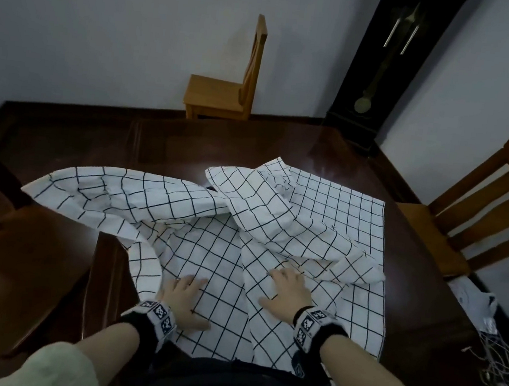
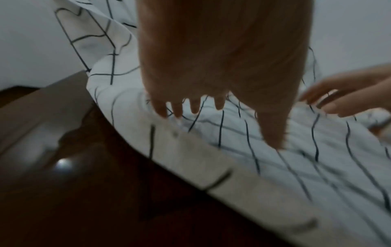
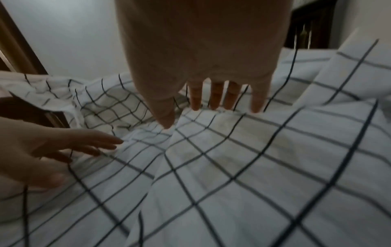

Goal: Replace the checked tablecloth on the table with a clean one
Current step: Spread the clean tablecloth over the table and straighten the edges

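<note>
A white tablecloth with a black check (image 1: 324, 207) lies crumpled on the dark wooden table (image 1: 189, 141), its far corners folded in toward the middle. My left hand (image 1: 186, 294) rests flat on the cloth near the front left, fingers spread. My right hand (image 1: 288, 287) lies flat on a folded layer to its right. In the left wrist view my left hand (image 2: 190, 107) has straight fingers on the cloth (image 2: 296, 158). In the right wrist view my right hand (image 3: 213, 103) spreads straight fingers over the cloth (image 3: 253, 167). No second cloth is in view.
A wooden chair (image 1: 227, 88) stands by the far wall, another chair (image 1: 482, 212) at the table's right and a third chair (image 1: 1, 259) at its left. A tall dark pendulum clock (image 1: 385, 65) fills the far corner. Cables and a bag (image 1: 490, 340) lie at the right.
</note>
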